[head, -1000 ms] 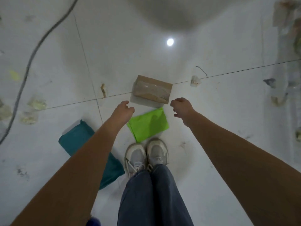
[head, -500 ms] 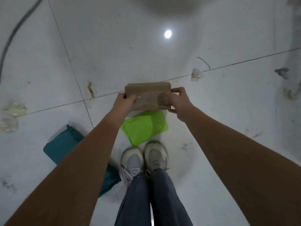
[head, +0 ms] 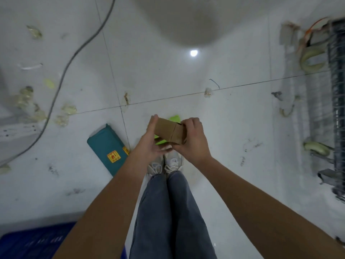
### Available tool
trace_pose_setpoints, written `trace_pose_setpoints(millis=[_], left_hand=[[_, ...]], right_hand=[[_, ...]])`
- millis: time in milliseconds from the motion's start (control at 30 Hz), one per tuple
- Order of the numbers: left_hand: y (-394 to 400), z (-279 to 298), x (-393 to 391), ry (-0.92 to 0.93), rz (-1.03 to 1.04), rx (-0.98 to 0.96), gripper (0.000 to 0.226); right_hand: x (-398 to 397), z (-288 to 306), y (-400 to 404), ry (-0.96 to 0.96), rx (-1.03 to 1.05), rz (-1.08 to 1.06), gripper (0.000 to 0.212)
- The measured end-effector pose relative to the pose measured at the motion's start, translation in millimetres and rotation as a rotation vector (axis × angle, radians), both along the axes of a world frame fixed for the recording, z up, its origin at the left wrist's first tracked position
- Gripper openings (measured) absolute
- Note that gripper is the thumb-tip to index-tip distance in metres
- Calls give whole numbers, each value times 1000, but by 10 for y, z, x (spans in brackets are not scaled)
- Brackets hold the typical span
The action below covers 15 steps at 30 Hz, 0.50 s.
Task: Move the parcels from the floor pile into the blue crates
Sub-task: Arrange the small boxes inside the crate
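Observation:
I hold a small brown cardboard box (head: 169,130) in the air above my shoes, tilted. My left hand (head: 150,141) holds its left end, thumb on top and fingers underneath. My right hand (head: 193,139) grips its right end. A bright green parcel (head: 175,118) lies on the floor below, mostly hidden by the box and my hands. A teal parcel (head: 105,145) with yellow stickers lies on the floor to the left of my feet. A corner of a blue crate (head: 31,242) shows at the bottom left.
A grey cable (head: 61,79) runs across the white tiled floor on the left. A wire cart on casters (head: 336,113) stands along the right edge. Scraps of tape (head: 64,114) litter the tiles. My shoes (head: 165,164) stand below the box.
Both hands took hold of the cardboard box on the floor and lifted it toward me over the green parcel. My view rose, bringing the blue crate and the cart into sight.

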<state>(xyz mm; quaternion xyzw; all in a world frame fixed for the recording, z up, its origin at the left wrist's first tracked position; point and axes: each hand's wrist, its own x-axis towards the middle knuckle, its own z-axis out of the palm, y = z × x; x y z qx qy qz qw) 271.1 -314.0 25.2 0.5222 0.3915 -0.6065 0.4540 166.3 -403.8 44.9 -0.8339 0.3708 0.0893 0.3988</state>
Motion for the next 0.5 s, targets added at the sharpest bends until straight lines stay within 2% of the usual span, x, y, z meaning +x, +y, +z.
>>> trace_pose_setpoints(millis=[100, 167, 200, 267, 333, 367, 400, 500], left_hand=[[121, 291, -48, 6, 65, -60, 63], [254, 383, -90, -29, 46, -66, 54], [337, 410, -113, -50, 19, -68, 50], [539, 434, -184, -125, -52, -69, 46], [751, 463, -266, -186, -73, -101, 43], [853, 475, -325, -203, -71, -129, 42], [952, 487, -395, -214, -70, -154, 42], [1185, 541, -656, -237, -93, -225, 44]], right_hand=[[-89, 371, 134, -137, -155, 280, 58], [-211, 468, 196, -186, -141, 420, 58], [-284, 487, 233, -178, -97, 406, 59], [-429, 524, 339, -109, 122, 117, 56], [-510, 591, 414, -20, 480, -367, 53], [-558, 584, 433, 30, 644, -540, 54], [-628, 557, 451, 91, 737, -593, 57], [-875, 495, 571, 207, 900, -476, 62]])
